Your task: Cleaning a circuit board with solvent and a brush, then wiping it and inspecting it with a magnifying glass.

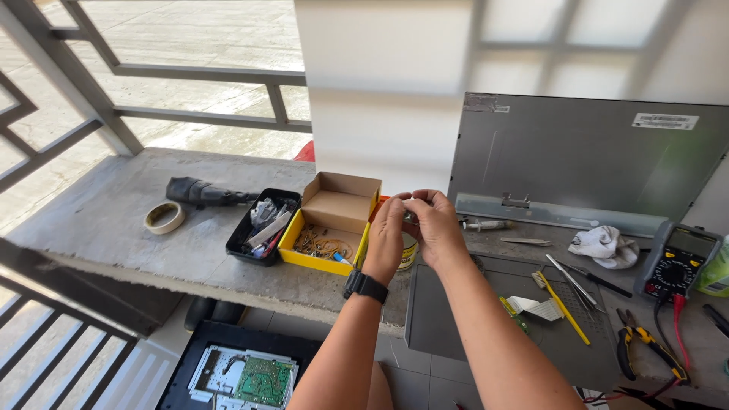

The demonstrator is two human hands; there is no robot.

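Note:
Both my hands are raised together over the concrete ledge (114, 220). My left hand (386, 237), with a black watch on its wrist, and my right hand (437, 228) pinch a small object between their fingertips; it is too small and hidden to identify. Just behind and below them stand a small round container (410, 254) and an open yellow cardboard box (328, 228) with thin wires inside.
A black tray of small tools (262, 225), a tape roll (164, 217) and a black bundle (201, 192) lie left. A grey panel (592, 159) leans at the back. A multimeter (678, 262), pliers (642, 345), white cloth (605, 245), tweezers and a yellow brush lie right. A circuit board (262, 378) lies below.

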